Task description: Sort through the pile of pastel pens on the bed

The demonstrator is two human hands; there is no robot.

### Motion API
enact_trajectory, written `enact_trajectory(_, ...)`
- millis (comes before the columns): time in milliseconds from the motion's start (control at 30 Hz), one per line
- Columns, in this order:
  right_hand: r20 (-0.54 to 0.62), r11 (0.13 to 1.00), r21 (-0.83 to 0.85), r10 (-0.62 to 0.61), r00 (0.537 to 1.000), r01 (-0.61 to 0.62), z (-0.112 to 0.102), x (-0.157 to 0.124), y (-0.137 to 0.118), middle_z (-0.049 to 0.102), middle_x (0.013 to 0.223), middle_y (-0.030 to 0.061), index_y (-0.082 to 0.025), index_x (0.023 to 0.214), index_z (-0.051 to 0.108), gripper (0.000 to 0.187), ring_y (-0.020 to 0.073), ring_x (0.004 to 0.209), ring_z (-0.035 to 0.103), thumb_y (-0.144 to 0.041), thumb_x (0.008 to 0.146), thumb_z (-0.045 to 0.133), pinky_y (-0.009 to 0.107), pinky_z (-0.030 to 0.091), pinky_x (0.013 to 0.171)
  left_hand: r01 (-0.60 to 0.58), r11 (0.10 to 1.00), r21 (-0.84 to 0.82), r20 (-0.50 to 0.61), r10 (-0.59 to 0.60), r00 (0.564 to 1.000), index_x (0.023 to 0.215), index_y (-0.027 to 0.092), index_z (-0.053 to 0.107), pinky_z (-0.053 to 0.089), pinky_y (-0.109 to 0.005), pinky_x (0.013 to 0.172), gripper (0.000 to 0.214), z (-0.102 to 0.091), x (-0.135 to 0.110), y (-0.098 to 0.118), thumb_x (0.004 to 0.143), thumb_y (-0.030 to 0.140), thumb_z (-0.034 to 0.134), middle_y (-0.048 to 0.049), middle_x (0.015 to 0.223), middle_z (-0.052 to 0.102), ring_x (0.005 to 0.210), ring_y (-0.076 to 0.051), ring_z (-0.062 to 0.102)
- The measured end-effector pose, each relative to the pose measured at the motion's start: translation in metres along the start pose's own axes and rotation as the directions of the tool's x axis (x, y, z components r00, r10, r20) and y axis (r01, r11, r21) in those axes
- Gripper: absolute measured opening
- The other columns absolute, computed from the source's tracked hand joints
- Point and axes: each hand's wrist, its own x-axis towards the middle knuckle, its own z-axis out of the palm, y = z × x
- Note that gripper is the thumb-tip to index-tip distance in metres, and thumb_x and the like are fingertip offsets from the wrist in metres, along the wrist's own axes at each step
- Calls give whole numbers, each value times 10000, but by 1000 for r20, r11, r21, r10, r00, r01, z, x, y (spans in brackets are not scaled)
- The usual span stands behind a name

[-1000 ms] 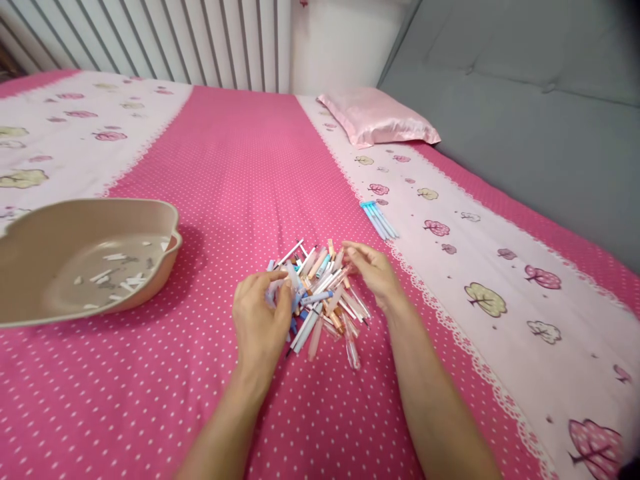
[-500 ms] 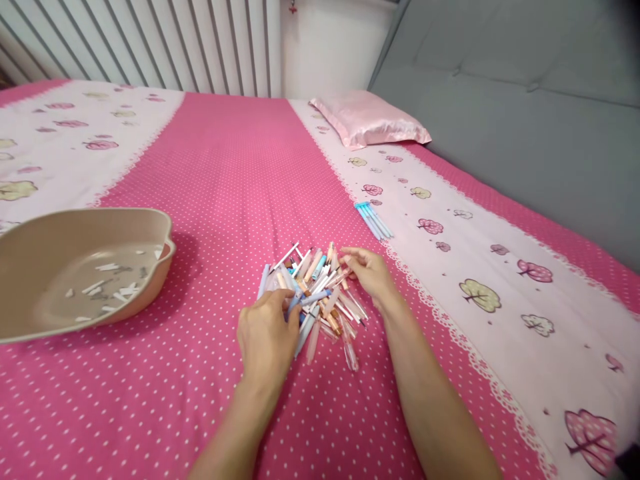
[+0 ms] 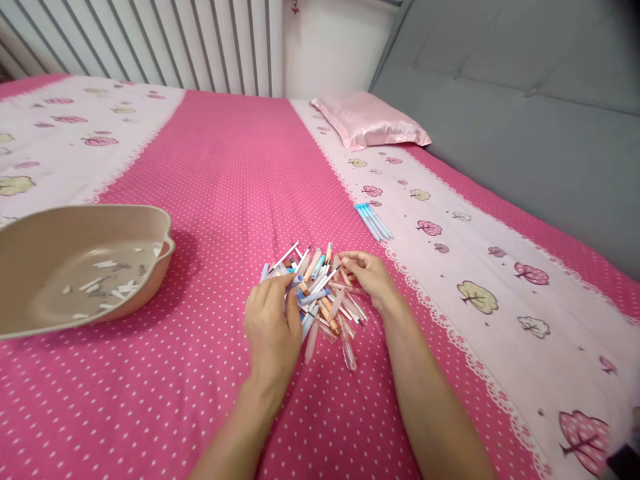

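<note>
A loose pile of pen parts (image 3: pixel 320 293) lies on the pink bedspread (image 3: pixel 200 387): clear pink barrels, white refills, and lilac, peach and blue pieces. My left hand (image 3: pixel 274 317) is at the pile's left side, its thumb and fingers closed around a lilac pen barrel (image 3: pixel 299 279). Over at the right edge, my right hand (image 3: pixel 369 277) has its thumb and fingertips pinched together among pinkish parts. What sits between those fingertips is too small to make out.
Left of the pile stands a beige basin (image 3: pixel 167 250) holding small white bits. Several blue pens (image 3: pixel 373 222) lie side by side beyond my right hand. Farther back are a pink pillow (image 3: pixel 370 120), a grey padded headboard (image 3: pixel 525 127) and a white radiator (image 3: pixel 200 47).
My left hand has shifted slightly right and turned, and the lilac barrel's open end now shows by its fingers. My right hand stays at the pile's edge with its fingertips drawn in.
</note>
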Motion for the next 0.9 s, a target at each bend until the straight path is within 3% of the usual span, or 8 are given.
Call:
enact_trajectory(267, -46, 999, -47, -16, 999, 14, -7, 7, 5, 655, 693, -1, -143, 890, 662, 190, 62, 502, 525, -119, 734, 555, 197, 467, 534, -72, 996, -54, -66, 68, 995, 955, 157, 634, 436, -337, 826, 186, 3, 0, 2, 836, 151, 491, -75, 942, 650, 907, -200, 560)
enact_trajectory(367, -32, 998, -65, -15, 999, 13, -9, 7, 4, 643, 664, -7, -138, 882, 663, 189, 59, 493, 520, -102, 738, 546, 198, 468, 543, -68, 996, -54, -18, 67, 998, 983, 173, 638, 440, -356, 881, 206, 10, -3, -3, 828, 154, 504, -83, 1031, 628, 988, -208, 558)
enact_trajectory(500, -5, 996, -84, -26, 1000, 25, -10, 6, 4, 648, 678, -1, -137, 880, 664, 185, 65, 514, 538, -100, 739, 550, 205, 474, 563, -16, 999, -49, 100, 21, 995, 1048, 185, 630, 444, -369, 912, 270, 17, -7, -9, 804, 146, 521, -90, 1118, 599, 1057, -224, 550)
enact_trajectory(600, 10, 994, -102, -42, 999, 43, -10, 7, 5, 664, 721, 13, -143, 880, 663, 181, 76, 554, 563, -106, 737, 558, 218, 486, 594, 13, 998, -55, 121, -6, 993, 1045, 180, 632, 455, -364, 901, 275, 17, -6, -8, 792, 158, 526, -89, 1100, 606, 1037, -224, 562)
enact_trajectory(767, 29, 989, -130, -59, 998, 63, -11, 9, 9, 672, 741, 28, -149, 900, 659, 188, 100, 594, 584, -132, 735, 572, 234, 493, 592, 65, 997, -46, 35, -63, 997, 981, 145, 652, 448, -357, 891, 256, 4, 4, -12, 822, 184, 454, -96, 1001, 643, 970, -215, 579)
enact_trajectory(900, 34, 985, -149, -77, 996, 81, -10, 11, 12, 674, 768, 35, -146, 903, 657, 193, 106, 620, 597, -132, 729, 572, 234, 492, 604, 249, 968, -11, -48, -250, 967, 971, 154, 660, 468, -353, 815, 279, -10, 15, -33, 807, 210, 440, -82, 934, 652, 877, -213, 595)
